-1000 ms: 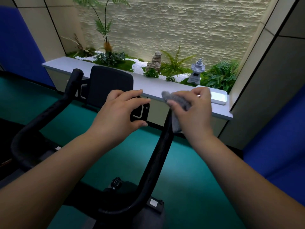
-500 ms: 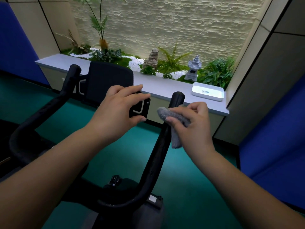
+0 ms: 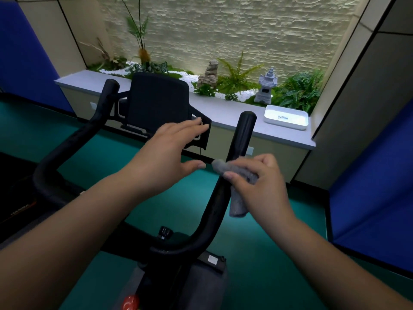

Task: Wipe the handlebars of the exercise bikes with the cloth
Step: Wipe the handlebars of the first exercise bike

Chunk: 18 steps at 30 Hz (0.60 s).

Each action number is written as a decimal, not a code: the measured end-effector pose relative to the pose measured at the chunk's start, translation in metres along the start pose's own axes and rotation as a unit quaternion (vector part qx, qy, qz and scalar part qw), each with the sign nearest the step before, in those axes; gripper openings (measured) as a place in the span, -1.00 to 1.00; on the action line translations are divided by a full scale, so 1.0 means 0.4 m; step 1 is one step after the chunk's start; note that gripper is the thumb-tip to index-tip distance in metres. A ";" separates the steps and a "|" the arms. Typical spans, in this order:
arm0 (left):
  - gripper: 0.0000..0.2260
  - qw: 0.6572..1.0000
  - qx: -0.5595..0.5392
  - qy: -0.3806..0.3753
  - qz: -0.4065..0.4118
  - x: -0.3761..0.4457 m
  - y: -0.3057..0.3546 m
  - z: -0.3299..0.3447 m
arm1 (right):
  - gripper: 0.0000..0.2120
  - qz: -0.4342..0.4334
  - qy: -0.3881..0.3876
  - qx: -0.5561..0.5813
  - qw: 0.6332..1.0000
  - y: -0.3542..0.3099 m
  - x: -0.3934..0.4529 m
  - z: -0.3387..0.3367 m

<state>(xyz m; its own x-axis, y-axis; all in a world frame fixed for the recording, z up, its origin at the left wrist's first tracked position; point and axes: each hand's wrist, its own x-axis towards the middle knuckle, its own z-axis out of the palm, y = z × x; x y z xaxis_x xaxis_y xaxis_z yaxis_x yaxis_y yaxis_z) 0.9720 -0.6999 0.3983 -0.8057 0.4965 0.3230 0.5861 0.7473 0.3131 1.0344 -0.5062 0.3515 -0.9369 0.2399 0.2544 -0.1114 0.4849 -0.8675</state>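
Starting nearest the camera, a red knob [image 3: 130, 302] shows at the bottom edge, just above it the dark frame of the exercise bike [image 3: 178, 283] and a small black adjustment knob [image 3: 165, 232]. Two bare forearms reach forward over the frame.

The right hand [image 3: 260, 186] grips a grey cloth [image 3: 237, 175], thumb curled over the top of it and fingers folded round the far side. The cloth is pressed against the right handlebar [image 3: 240, 139] about midway up its straight upper stretch (one end pokes out left of the bar, the rest hangs below the hand beside the bar). Above the hand the bar rises bare to its rounded tip.

The left hand [image 3: 169, 153] is spread wide, fingers straight and thumb stretched toward the cloth, holding nothing. Its fingertips lie over the edge of a black bracket [image 3: 206, 135] beside the bike's dark screen [image 3: 159, 101]; whether they touch it I cannot tell. The left handlebar [image 3: 73, 142] curves up further left, well apart from both hands.

Green floor [image 3: 257, 253] lies beneath. Beyond the bike a grey ledge [image 3: 225, 110] carries a white tray [image 3: 286, 117], with ferns [image 3: 237, 74], white pebbles, a rock ornament [image 3: 210, 72] and a small stone lantern [image 3: 267, 87] behind it, in front of a pale stone wall [image 3: 245, 30].
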 end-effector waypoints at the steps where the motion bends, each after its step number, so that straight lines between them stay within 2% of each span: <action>1: -0.36 1.000 -0.001 -0.006 -0.006 -0.011 0.001 0.003 | -0.80 -0.009 -0.012 0.017 1.000 0.003 -0.038 0.007; 4: -0.41 0.999 0.003 -0.012 -0.033 -0.046 -0.004 0.009 | -0.79 -0.038 -0.042 0.035 0.998 0.000 -0.093 0.014; 8: -0.58 0.997 0.021 -0.012 -0.076 -0.110 0.005 -0.019 | -0.86 -0.016 -0.019 -0.004 1.000 -0.001 0.011 -0.009; 11: -0.68 0.990 0.029 -0.014 -0.134 -0.174 0.005 -0.058 | -0.89 -0.019 -0.029 -0.011 0.999 0.003 -0.012 -0.002; 15: -0.71 0.979 0.012 0.023 -0.200 -0.245 -0.003 -0.085 | -0.88 -0.072 -0.083 0.002 0.994 -0.005 -0.114 0.020; 18: -0.71 0.977 0.032 0.031 -0.207 -0.275 0.006 -0.093 | -0.89 -0.056 -0.079 -0.010 0.995 -0.009 -0.066 0.013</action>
<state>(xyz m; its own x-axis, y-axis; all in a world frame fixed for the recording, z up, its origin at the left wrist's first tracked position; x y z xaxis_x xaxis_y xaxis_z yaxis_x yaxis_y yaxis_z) 1.0653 -0.7692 0.3967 -0.9649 0.1200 0.2338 0.2029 0.9055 0.3727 1.0578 -0.5185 0.3458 -0.9596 0.0495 0.2771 -0.2126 0.5177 -0.8287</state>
